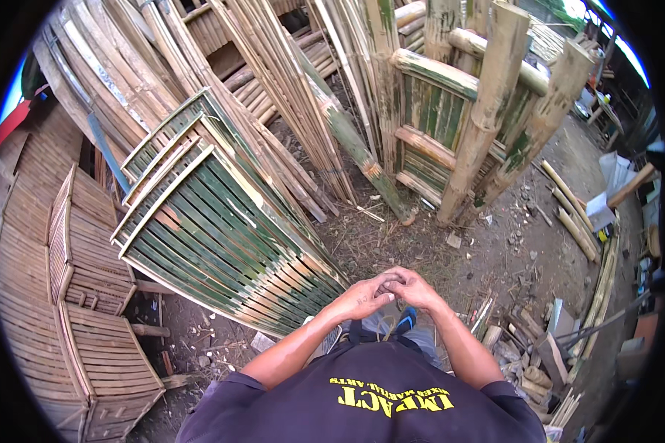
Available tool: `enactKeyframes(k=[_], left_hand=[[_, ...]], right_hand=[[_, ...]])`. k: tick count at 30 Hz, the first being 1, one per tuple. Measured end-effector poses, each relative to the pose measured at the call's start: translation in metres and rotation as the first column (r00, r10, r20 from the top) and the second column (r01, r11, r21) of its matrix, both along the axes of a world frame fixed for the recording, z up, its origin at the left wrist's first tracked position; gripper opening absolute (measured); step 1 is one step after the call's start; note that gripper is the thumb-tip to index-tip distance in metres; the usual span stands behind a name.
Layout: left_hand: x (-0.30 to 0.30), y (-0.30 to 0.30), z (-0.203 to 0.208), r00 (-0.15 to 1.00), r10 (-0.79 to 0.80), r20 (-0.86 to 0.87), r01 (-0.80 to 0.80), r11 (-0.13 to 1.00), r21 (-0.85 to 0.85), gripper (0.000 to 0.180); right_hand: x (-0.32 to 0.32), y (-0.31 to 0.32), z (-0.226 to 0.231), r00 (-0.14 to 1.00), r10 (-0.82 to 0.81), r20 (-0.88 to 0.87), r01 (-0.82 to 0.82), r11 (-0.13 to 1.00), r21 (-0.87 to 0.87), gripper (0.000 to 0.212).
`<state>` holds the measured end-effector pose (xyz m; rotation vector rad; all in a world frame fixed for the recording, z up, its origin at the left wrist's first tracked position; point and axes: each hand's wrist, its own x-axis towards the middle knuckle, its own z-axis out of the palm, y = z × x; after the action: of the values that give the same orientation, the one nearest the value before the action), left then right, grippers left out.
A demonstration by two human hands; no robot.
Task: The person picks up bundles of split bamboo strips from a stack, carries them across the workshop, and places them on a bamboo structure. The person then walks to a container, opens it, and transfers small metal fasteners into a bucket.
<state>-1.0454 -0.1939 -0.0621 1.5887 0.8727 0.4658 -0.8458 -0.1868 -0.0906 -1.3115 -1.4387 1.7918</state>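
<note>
Head | left hand (361, 297) meets right hand (419, 291) | fingers (400, 274) bent, grip unclear | dark shirt (288, 410), yellow lettering (395, 403)

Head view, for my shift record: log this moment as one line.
left hand touching right hand | held object: none visible | nearby: green slatted bamboo panel

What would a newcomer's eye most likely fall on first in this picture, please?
Probably the layered green slatted panels, spread large just left of centre. Next might come the bamboo frame with its thick, pale posts, at the upper right. At the lower centre, the person's left hand and right hand meet just beyond the dark shirt.
</note>
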Motion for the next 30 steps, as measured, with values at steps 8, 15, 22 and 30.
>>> enactKeyframes(k=[8,15,22,30], left_hand=[[0.008,0.142,0.015,0.939,0.336,-0.069,-0.338,0.941,-0.014,0.048],[-0.064,0.313,0.005,0.805,0.591,0.055,-0.593,0.797,0.112,0.039],[-0.198,0.459,0.002,0.121,0.979,0.162,-0.946,0.064,0.318,0.055],[-0.274,0.503,0.020,-0.140,0.990,-0.031,-0.829,-0.100,0.551,0.081]], right_hand=[[-0.012,0.194,0.036,0.957,0.292,-0.002,-0.288,0.944,0.159,0.032],[-0.107,0.406,0.047,0.905,0.417,-0.086,-0.372,0.873,0.314,0.039],[-0.255,0.549,0.048,0.847,0.530,-0.040,-0.516,0.839,0.174,0.048],[-0.441,0.656,0.048,0.832,0.555,-0.020,-0.518,0.789,0.330,0.093]])
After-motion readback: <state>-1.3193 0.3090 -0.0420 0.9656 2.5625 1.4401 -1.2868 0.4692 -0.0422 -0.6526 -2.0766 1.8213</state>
